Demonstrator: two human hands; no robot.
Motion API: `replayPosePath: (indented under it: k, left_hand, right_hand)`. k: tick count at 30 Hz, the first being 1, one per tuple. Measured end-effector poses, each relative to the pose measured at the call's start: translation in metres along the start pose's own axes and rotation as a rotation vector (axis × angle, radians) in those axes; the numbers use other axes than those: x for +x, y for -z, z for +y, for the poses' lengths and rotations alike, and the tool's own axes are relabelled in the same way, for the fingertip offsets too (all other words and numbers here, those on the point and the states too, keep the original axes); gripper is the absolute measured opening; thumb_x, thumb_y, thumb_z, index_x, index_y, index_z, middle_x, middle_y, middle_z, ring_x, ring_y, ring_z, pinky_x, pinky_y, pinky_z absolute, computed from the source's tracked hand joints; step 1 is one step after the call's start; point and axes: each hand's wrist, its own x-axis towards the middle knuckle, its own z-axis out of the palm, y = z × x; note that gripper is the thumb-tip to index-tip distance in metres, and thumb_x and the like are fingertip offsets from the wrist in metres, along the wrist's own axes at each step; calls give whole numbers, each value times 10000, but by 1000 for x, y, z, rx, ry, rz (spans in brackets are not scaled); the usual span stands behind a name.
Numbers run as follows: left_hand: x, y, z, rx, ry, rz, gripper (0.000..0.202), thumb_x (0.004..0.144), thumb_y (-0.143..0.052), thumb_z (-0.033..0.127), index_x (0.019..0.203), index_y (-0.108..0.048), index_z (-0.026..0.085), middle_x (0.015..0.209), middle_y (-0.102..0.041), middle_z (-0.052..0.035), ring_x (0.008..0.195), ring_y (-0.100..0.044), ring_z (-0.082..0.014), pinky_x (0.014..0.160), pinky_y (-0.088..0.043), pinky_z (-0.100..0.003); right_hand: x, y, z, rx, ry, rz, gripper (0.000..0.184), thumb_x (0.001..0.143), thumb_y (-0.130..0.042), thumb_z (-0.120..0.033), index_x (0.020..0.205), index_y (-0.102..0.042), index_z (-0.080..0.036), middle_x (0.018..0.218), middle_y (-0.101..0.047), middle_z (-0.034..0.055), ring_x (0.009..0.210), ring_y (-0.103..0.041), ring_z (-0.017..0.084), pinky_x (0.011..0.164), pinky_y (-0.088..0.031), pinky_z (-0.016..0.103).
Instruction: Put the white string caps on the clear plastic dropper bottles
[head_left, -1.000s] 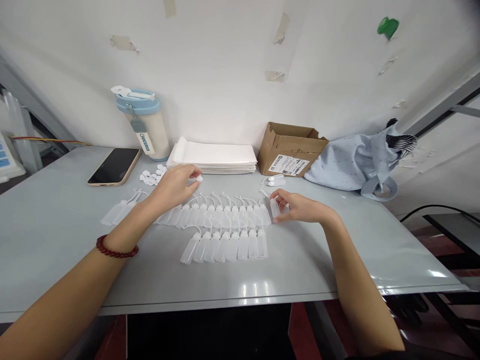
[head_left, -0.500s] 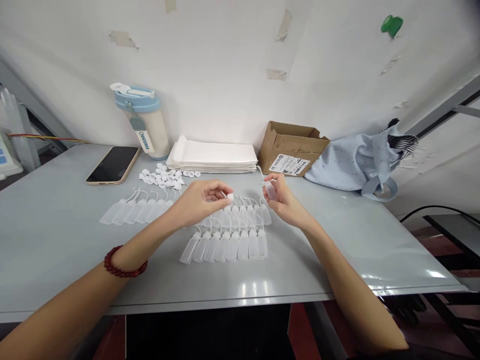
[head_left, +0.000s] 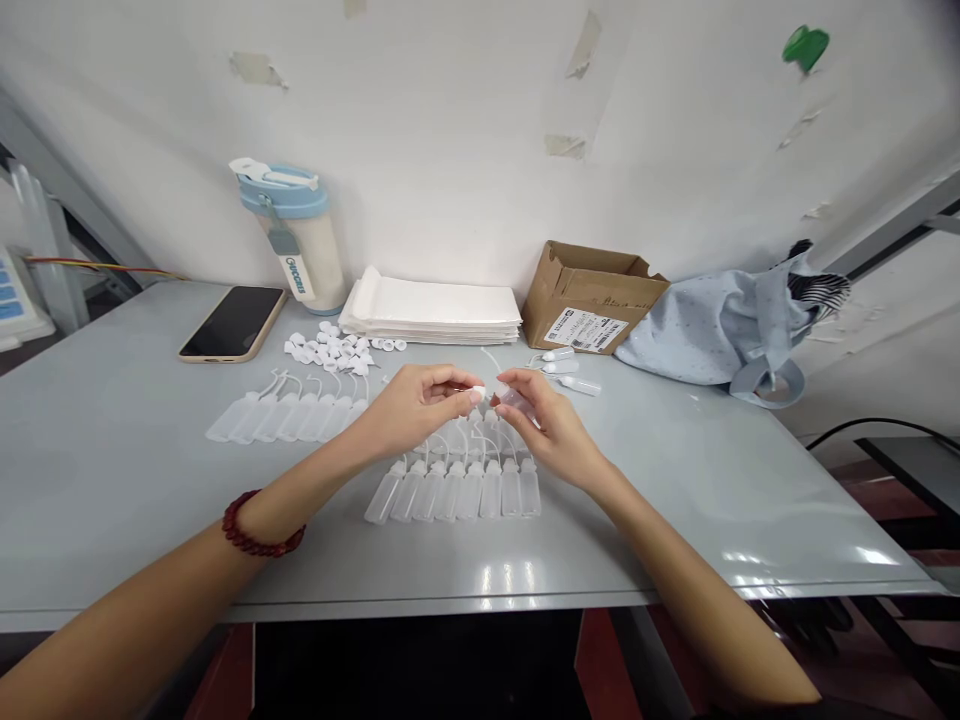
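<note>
My left hand (head_left: 416, 405) pinches a small white cap (head_left: 478, 393) above the middle of the grey table (head_left: 112, 480). Right beside it, my right hand (head_left: 544, 425) grips a small translucent bottle (head_left: 516, 400), its neck turned toward the cap. Cap and bottle neck meet between my fingertips. Below my hands lie rows of the same translucent bottles (head_left: 457, 490), side by side. Another row of bottles (head_left: 289, 415) lies to the left. A heap of loose white caps (head_left: 337, 350) sits behind that row.
A blue-lidded tumbler (head_left: 296, 240) and a phone (head_left: 232, 322) stand at the back left. A stack of white sheets (head_left: 435, 310), a cardboard box (head_left: 589, 300) and a pale blue cloth bag (head_left: 727, 325) line the wall. Three loose bottles (head_left: 562, 368) lie near the box.
My left hand carried a cap from the heap toward the centre. My right hand lifted a bottle off the table and brought it in until cap and bottle neck met.
</note>
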Motion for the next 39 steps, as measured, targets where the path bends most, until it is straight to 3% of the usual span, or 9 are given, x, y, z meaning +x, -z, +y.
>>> replayPosePath:
  k: [6, 14, 19, 23, 26, 30, 39]
  left_hand:
    - [0, 1, 2, 48, 40, -15, 270, 821, -604, 388, 950, -694, 168, 744, -674, -9, 694, -618, -130, 679, -510, -241]
    - [0, 3, 2, 85, 61, -107, 229, 834, -582, 370, 894, -704, 186, 644, -640, 8, 629, -602, -124, 507, -423, -194]
    - [0, 1, 0, 5, 79, -115, 209, 824, -602, 359, 870, -686, 174, 647, -661, 1, 658, -628, -135, 589, -477, -223]
    - [0, 0, -2, -21, 38, -128, 181, 822, -610, 324, 878, -684, 168, 722, -678, -9, 672, -631, -133, 613, -496, -233]
    - [-1, 1, -5, 0, -86, -140, 151, 821, -611, 266, 912, -687, 171, 855, -685, -24, 753, -629, -133, 672, -500, -233]
    - [-1, 2, -8, 60, -239, -130, 181, 837, -581, 199, 976, -694, 168, 892, -663, -37, 782, -606, -127, 707, -484, -236]
    - [-2, -2, -3, -138, -111, -123, 170, 820, -634, 299, 873, -707, 155, 845, -666, -38, 753, -633, -141, 685, -518, -257]
  right_hand:
    - [-2, -4, 2, -222, 154, 42, 250, 885, -518, -190, 1117, -434, -235, 1009, -631, 61, 772, -624, 172, 665, -499, 302]
    - [-5, -9, 0, -237, 164, -20, 270, 884, -503, -152, 1116, -400, -244, 1043, -632, 81, 920, -646, 205, 702, -519, 324]
    - [-6, -10, 1, -198, 173, 8, 299, 881, -504, -166, 1131, -362, -248, 1066, -614, 92, 942, -638, 210, 702, -509, 325]
    - [-6, -9, -2, -101, 108, -38, 290, 885, -488, -198, 1126, -334, -248, 996, -618, 73, 821, -625, 190, 668, -474, 319]
    - [-7, -7, -6, 69, 21, -114, 254, 909, -466, -249, 1115, -319, -242, 845, -607, 20, 670, -555, 153, 602, -414, 285]
    - [-7, -5, -11, 363, -118, -169, 212, 923, -461, -309, 1082, -336, -246, 820, -586, -1, 637, -480, 128, 580, -358, 266]
    - [-6, -10, -18, 510, -142, -153, 207, 901, -513, -345, 996, -359, -246, 849, -592, 8, 747, -519, 142, 610, -361, 266]
